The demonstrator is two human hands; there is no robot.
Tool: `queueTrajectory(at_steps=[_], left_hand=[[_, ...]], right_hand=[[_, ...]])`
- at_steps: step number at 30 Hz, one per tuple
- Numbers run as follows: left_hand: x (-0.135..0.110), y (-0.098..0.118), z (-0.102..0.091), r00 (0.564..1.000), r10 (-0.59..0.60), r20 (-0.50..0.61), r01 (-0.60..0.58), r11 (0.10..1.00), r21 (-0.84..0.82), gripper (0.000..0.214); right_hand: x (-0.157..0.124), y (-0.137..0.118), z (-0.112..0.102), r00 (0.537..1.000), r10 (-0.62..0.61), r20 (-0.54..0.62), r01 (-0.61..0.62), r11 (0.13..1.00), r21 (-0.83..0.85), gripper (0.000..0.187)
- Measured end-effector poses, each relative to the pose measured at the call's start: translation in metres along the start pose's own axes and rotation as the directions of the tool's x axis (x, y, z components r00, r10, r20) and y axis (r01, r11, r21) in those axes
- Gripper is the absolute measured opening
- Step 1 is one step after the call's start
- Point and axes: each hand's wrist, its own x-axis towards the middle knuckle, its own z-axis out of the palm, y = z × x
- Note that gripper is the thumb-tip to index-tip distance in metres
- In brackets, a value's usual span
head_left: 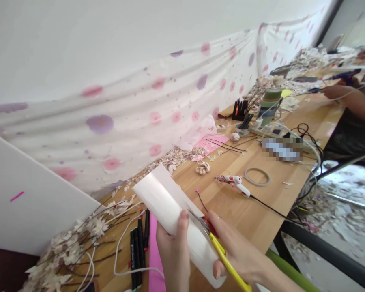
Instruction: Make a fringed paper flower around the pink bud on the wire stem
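Observation:
My left hand (173,255) grips a curved white sheet (167,207), possibly thin foam or paper, at its lower edge. My right hand (239,253) is shut on yellow-handled scissors (222,255), whose dark blades lie against the sheet's edge. A little red shows by the blades, but its source is hidden. Below the hands, a pink sheet (155,259) lies on the wooden table (255,215). Black markers (136,253) lie to its left. A hot glue gun (232,182) rests ahead of my hands, its black cord trailing toward the lower right.
Pale paper-flower branches (69,247) lie at the left. A tape roll (257,176), power strip (267,130) and green-banded bottle (269,106) stand further along the table. A co-worker's hand (334,91) works at the far right. Paper scraps cover the floor (343,215).

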Motion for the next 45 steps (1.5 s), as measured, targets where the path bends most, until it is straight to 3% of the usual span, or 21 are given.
queueTrajectory(at_steps=[9, 15, 20, 31, 39, 45], left_hand=[[-0.006, 0.012, 0.014, 0.998, 0.06, -0.022, -0.059, 0.998, 0.036, 0.048], [-0.001, 0.009, 0.009, 0.995, 0.096, 0.003, -0.096, 0.986, 0.133, 0.038], [0.004, 0.002, 0.005, 0.995, 0.097, 0.024, -0.1, 0.986, 0.133, 0.046], [0.004, 0.004, 0.004, 0.991, 0.128, 0.032, -0.132, 0.969, 0.21, 0.04], [-0.003, 0.009, 0.012, 0.992, 0.124, 0.013, -0.124, 0.972, 0.201, 0.035], [-0.01, 0.014, 0.019, 0.996, 0.087, -0.004, -0.085, 0.985, 0.148, 0.032]], right_hand=[[0.001, 0.012, 0.001, 0.996, 0.081, 0.04, -0.082, 0.996, 0.019, 0.108], [0.001, 0.016, 0.003, 0.993, 0.121, -0.011, -0.121, 0.993, -0.011, 0.102], [0.001, 0.025, 0.005, 0.993, 0.102, -0.065, -0.105, 0.994, -0.038, 0.096], [0.003, 0.028, 0.004, 0.988, 0.151, -0.012, -0.151, 0.988, 0.015, 0.071], [0.008, 0.032, 0.003, 0.994, 0.11, -0.025, -0.11, 0.994, 0.011, 0.092], [0.008, 0.029, 0.002, 0.997, 0.066, -0.039, -0.065, 0.998, 0.019, 0.091]])
